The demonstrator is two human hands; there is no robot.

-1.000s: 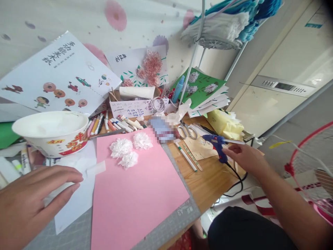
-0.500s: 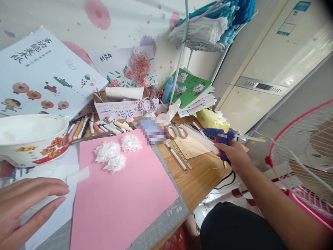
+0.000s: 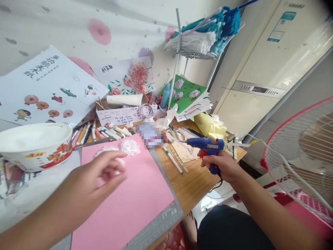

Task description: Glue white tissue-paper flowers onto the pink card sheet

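My right hand (image 3: 215, 163) is wrapped round the handle of a blue glue gun (image 3: 205, 144), with a finger by its red trigger. The gun is raised over the table, its nozzle pointing left. My left hand (image 3: 104, 177) hovers over the pink sheet (image 3: 130, 208), thumb and index finger apart, other fingers curled, and nothing visible in its grip. Just beyond it are white paper flowers: one ruffled flower (image 3: 130, 147) shows fully, and a second (image 3: 106, 150) is partly covered by my fingers. Behind the hand a third flower is mostly hidden; whether I touch it, I cannot tell.
A grey cutting mat (image 3: 166, 211) lies beneath the pink sheet. A white paper bowl (image 3: 36, 146) stands left, markers (image 3: 84, 132) behind it. Scissors (image 3: 174, 133), a green-capped marker (image 3: 173, 160) and a yellow tissue pack (image 3: 210, 125) are near the gun. A fan (image 3: 304, 152) stands right.
My left hand has moved right, from the white paper at the left to over the pink sheet by the flowers. The glue gun has come left and slightly lower in my right hand.
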